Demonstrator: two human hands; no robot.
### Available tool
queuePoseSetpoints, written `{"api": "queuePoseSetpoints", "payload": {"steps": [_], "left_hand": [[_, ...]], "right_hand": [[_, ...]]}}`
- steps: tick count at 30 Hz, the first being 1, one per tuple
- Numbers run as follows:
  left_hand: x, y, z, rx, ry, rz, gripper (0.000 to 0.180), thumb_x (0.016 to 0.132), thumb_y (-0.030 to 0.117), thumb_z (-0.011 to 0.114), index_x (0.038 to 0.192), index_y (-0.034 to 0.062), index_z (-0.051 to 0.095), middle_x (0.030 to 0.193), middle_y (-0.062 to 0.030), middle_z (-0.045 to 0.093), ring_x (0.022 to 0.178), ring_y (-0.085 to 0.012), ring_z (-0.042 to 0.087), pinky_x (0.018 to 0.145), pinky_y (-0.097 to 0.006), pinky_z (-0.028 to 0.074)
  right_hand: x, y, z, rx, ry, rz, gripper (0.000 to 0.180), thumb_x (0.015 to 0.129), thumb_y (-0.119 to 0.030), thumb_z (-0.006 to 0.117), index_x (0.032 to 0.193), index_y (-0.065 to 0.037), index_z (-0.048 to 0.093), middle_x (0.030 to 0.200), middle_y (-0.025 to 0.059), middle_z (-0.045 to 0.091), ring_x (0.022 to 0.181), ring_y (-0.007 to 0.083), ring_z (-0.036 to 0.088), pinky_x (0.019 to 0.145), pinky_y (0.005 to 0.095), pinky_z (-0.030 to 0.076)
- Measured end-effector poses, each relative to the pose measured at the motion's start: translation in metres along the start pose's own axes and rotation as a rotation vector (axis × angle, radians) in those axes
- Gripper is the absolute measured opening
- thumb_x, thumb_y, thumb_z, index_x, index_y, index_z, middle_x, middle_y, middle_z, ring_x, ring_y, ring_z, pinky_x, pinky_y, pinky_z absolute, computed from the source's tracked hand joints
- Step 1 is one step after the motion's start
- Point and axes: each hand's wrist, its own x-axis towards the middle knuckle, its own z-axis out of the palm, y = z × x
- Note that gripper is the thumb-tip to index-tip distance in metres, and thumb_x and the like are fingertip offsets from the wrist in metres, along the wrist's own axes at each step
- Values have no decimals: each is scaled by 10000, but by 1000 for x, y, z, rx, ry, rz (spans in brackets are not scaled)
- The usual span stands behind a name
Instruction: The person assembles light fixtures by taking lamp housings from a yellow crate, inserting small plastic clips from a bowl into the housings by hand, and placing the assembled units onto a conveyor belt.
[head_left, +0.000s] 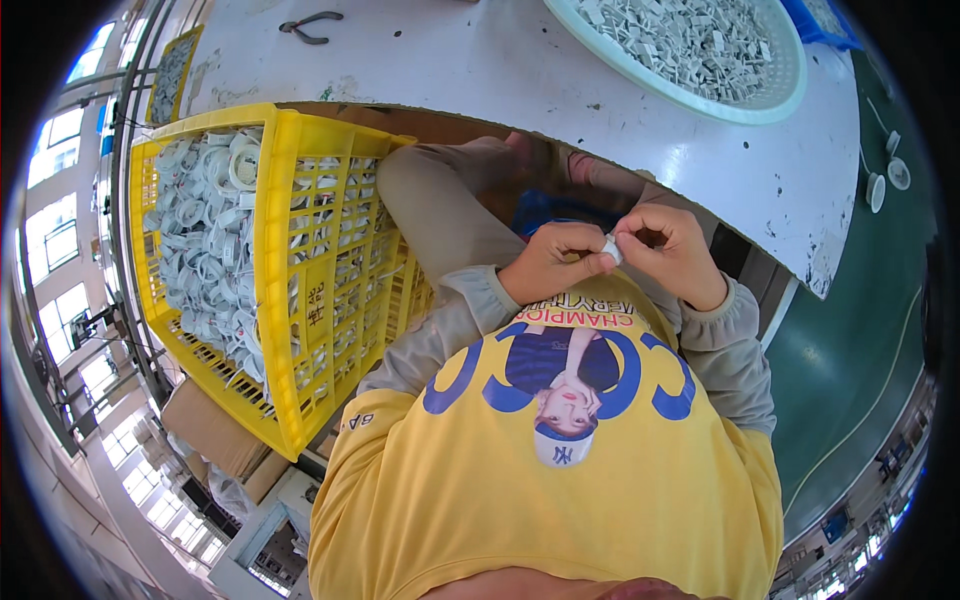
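- Close against your chest, just below the table edge, your two hands meet over a small white part [611, 248].
- Your left hand [553, 265] is curled with its fingertips pinching the small white part from the left side.
- Your right hand [675, 252] pinches the same part from the right, fingers bent over it, so both hands grasp it together and touch each other at the fingertips.
- Only a sliver of the part shows between your fingers; its exact shape cannot be told.
- Both of your forearms wear grey-beige sleeves, and your yellow shirt [560, 480] with a blue print fills the lower middle of the view.
- At your left side stands a yellow plastic crate [275, 290] with slotted walls, filled with coiled white cables [205, 235]; it is near your left elbow but apart from your hands.
- Beneath the crate sits a brown cardboard box [215, 430].
- Ahead of you, the white table [480, 70] bears scuffs and dark marks, with a chipped edge near your right hand.
- On the table, a pale round basket [790, 95] holds a heap of small white pieces [690, 40], well apart from your hands.
- A pair of dark pliers [310, 26] lies on the far left of the table.
- Two small white round pieces [888, 178] with thin leads lie at the table's right end.
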Motion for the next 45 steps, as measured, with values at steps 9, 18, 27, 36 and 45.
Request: {"api": "queuePoseSetpoints", "payload": {"steps": [9,18,27,36,45], "left_hand": [[-3,0,1,-102,-2,-5,137,834,101,600,903,-16,616,869,-71,599,764,-99,544,651,-224,425],[-5,1,-1,2,-66,51,130,834,97,598,905,-10,623,830,-59,604,756,-99,543,647,-223,425],[-5,-2,-1,-4,-67,37,131,846,101,582,899,-13,617,827,-56,599,752,-95,545,655,-223,429],[-6,-2,0,-79,-42,10,119,857,91,562,884,-13,615,815,-47,593,746,-81,531,659,-211,416],[-5,2,4,-291,26,-64,140,878,124,538,894,-1,600,790,-37,588,713,-78,525,650,-206,421]], "right_hand": [[3,6,3,231,-42,142,75,830,-67,553,797,-1,562,667,-28,536,562,2,453,482,162,352],[0,12,1,402,-69,176,117,848,-112,537,832,-3,576,671,-11,551,506,17,466,447,161,352],[-3,8,1,386,-116,152,105,818,-93,585,834,9,603,700,-21,570,542,-1,466,467,147,348],[-3,14,7,418,-38,183,81,817,-86,593,814,-6,606,655,-45,551,533,-18,439,453,148,315],[-5,16,10,348,59,44,74,808,-70,603,825,0,618,664,-42,542,526,-7,424,456,159,305]]}}
